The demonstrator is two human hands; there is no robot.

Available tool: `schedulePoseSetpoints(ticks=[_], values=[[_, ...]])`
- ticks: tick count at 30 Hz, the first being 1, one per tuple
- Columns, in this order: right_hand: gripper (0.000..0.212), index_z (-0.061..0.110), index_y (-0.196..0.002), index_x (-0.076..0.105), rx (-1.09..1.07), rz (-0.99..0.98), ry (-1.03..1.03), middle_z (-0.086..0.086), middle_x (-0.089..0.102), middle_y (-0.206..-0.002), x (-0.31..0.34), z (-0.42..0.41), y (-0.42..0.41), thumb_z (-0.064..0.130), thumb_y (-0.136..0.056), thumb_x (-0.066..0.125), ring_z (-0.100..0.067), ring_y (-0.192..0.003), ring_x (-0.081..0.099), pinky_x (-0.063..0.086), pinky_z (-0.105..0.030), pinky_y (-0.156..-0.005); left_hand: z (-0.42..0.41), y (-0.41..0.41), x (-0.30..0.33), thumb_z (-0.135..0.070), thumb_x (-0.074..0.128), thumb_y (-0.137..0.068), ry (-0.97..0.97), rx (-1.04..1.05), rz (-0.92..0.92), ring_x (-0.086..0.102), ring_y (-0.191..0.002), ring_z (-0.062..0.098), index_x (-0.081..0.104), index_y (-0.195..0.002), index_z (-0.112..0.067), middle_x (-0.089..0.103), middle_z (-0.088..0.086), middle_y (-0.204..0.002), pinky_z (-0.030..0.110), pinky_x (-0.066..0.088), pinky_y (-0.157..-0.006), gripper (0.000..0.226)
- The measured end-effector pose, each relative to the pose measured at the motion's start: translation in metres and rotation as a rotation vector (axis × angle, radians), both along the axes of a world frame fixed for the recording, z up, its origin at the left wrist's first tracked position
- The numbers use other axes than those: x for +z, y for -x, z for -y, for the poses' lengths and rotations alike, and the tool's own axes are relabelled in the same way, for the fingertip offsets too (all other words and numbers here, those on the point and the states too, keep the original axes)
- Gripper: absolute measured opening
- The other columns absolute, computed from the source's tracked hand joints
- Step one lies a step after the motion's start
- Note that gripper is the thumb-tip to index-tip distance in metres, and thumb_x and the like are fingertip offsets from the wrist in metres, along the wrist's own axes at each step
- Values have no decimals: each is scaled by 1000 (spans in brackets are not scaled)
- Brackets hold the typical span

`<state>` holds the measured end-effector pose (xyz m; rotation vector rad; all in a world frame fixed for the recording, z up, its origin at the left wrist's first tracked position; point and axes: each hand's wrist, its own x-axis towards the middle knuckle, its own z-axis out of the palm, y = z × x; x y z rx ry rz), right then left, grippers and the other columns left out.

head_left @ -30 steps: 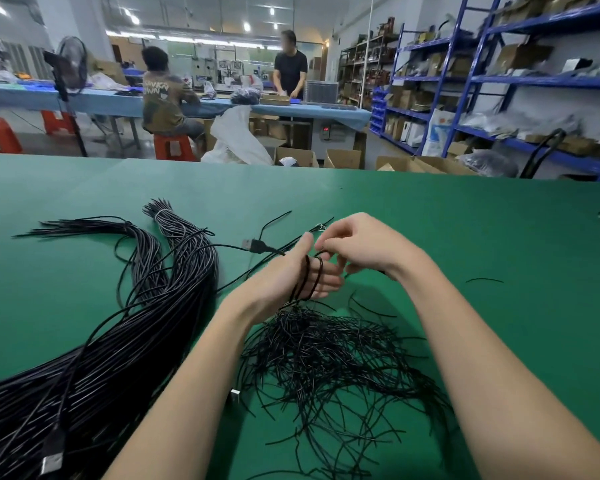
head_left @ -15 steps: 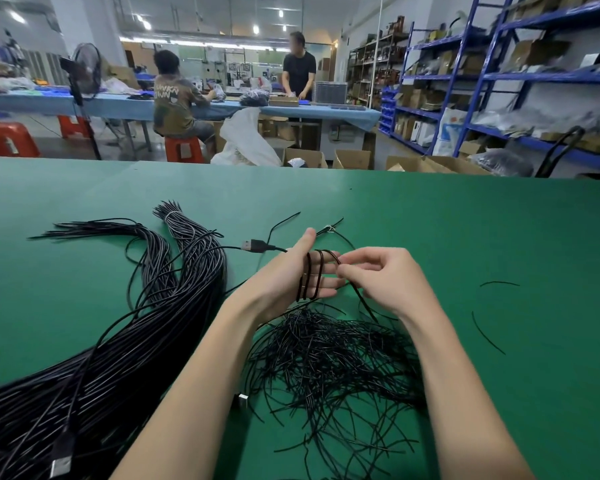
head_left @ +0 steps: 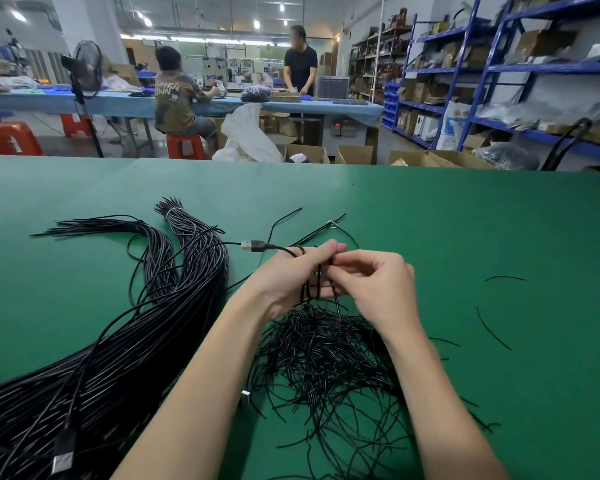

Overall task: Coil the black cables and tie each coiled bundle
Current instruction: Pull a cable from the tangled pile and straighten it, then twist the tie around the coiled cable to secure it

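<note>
Coiling is the step I judge to be in hand: my left hand [head_left: 291, 278] stands over the green tabletop [head_left: 465, 237] with its fingers straight and close together, and a few turns of the black cable [head_left: 310, 289] lie wrapped across them. The cable's USB plug [head_left: 253, 245] sticks out to the left, just beyond the hand, hanging clear of the surface as far as I can tell. My right hand [head_left: 378, 289] sits just beside the left, touching it, with its fingers [head_left: 340, 271] curled in and pinching a strand at the wraps; whether that strand is the cable's tail or a tie I cannot tell.

To do this well, I would keep the left fingers stiff and level so the turns stay the same size and do not slide off the tips. I would feed each turn flat beside the last, not crossing over, with light tension from the right pinch. The plug end should stay outside the coil so it does not get buried.

Loose tie wires [head_left: 326, 358] lie heaped below both wrists, within easy reach for binding. The thick bundle of uncoiled cables [head_left: 118, 341] lies to the left, well apart from the coil, so snagging there looks unlikely.
</note>
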<state>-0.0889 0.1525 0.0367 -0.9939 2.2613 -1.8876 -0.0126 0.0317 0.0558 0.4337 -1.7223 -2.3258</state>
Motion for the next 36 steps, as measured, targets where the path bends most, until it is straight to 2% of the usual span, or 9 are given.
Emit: schedulePoseSetpoints(ticks=[2,5,9,11,16,20,26,29,36], values=[[16,27,-85,82,94,83,-73,12,78,-75,1,-2,3,13,-77,84,-3,-76,76,59,-16,-75,0,2,-3,-21,57,-101,39,47,15,70,-80,25,66,-121,2,71,25,-110,30,61,-64,32],[9,18,-92,81,180,213,-197,1,79,-79,13,-15,12,17,-84,79,-17,-78,78,63,-34,-83,1,2,-6,-17,54,-102,51,54,-2,66,-91,36,66,-114,6,67,31,-117,39,61,-84,29],[24,32,-86,77,-82,-121,-150,22,75,-82,39,-28,16,55,-79,75,-1,-77,71,58,-26,-75,-1,-1,-5,-17,51,-103,177,-107,-4,73,-84,24,68,-103,6,74,23,-97,36,59,-88,28],[42,38,-97,76,79,-165,-197,30,72,-95,48,-25,5,69,-70,70,6,-93,66,53,-23,-82,-7,-4,-4,-16,51,-103,259,-256,-12,73,-82,23,69,-99,1,74,20,-92,36,61,-84,25],[10,30,-83,79,239,-98,-237,16,77,-82,47,-11,-13,40,-82,82,-1,-83,72,56,-26,-82,-19,-9,1,-1,53,-99,407,-383,-36,73,-81,24,63,-113,-9,75,19,-94,34,62,-75,19],[13,24,-74,75,206,68,-70,13,71,-67,51,-16,-2,23,-85,81,-2,-59,61,49,-19,-63,-14,-10,5,-15,54,-102,372,-450,9,73,-93,30,69,-104,5,74,24,-100,38,59,-89,25],[9,17,-88,75,225,315,-63,12,69,-64,44,-21,3,19,-84,82,-8,-55,56,45,-14,-48,-17,-7,7,-17,46,-106,418,-398,-20,73,-80,23,67,-94,0,72,12,-81,29,60,-79,30],[15,18,-102,72,253,307,-16,9,73,-74,44,-20,3,14,-88,78,-17,-52,58,47,-20,-42,-19,-9,9,-15,42,-107,494,-418,-27,64,-68,15,62,-90,-2,57,4,-70,24,56,-71,29],[12,21,-88,63,311,467,76,6,68,-71,40,-21,7,17,-91,73,-8,-58,61,47,-18,-49,-19,-15,16,-16,36,-107,336,-548,-93,31,-53,11,55,-75,-17,22,-6,-59,25,44,-62,38]])
